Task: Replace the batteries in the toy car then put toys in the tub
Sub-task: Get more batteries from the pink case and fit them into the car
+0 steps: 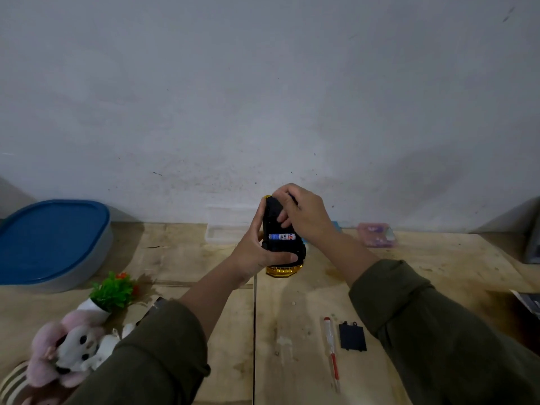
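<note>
The left hand (257,249) clasps the upturned car (282,238) above the table (292,317), one battery (282,237) seated just beyond its thumb, while the right hand (304,214) curls its fingertips into the bay; advise pressing each cell flat, polarity checked, before fetching the cover (352,336).

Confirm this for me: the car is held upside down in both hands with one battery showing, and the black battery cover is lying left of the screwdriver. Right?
Not quite. The head view shows the battery cover lying right of the screwdriver, not left. The rest holds: left hand and right hand hold the upturned car, one battery showing.
</note>
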Demonstrator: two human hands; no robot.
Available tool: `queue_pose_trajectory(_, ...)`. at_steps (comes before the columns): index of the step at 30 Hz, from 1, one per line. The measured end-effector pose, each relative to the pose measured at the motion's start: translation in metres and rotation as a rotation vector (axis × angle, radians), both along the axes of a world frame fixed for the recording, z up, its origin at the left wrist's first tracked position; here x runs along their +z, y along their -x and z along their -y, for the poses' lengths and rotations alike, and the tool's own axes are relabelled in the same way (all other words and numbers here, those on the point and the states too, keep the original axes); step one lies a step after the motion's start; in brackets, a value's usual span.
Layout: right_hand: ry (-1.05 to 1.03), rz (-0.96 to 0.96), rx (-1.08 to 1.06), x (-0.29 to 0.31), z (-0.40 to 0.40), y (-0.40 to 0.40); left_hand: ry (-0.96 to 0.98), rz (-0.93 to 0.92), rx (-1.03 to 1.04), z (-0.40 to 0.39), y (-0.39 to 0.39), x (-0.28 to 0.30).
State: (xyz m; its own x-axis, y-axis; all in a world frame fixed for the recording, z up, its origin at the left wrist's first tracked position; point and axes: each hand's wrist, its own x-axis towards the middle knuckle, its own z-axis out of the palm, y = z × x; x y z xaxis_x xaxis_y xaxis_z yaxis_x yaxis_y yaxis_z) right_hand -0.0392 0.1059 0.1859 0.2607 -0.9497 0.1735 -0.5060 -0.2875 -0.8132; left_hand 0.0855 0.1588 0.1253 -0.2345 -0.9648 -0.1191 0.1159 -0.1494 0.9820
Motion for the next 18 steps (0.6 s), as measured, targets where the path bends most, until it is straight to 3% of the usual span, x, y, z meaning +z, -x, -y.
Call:
queue_pose_trajectory(9, 0.190, -0.191, 0.078, -0.019, -0.006, -0.005, -0.013, 0.027, 0.011, 0.011, -0.004, 0.005)
queue_pose_trajectory(13, 0.271, -0.057, -0.073, -0.018, 0.002, -0.002, -0.018, 0.021, 0.006, 0.013, -0.006, 0.001)
queue_pose_trajectory(15, 0.336, -0.086, -0.092, -0.013, 0.009, 0.003, -0.030, 0.022, 0.020, 0.014, -0.008, -0.001)
queue_pose_trajectory(16, 0.324, -0.130, -0.054, -0.009, 0.012, 0.007, -0.033, 0.023, 0.026, 0.015, -0.009, -0.002)
queue_pose_trajectory(18, 0.088, -0.194, 0.098, -0.003, 0.014, 0.013, -0.043, 0.015, 0.029, 0.017, -0.010, -0.004)
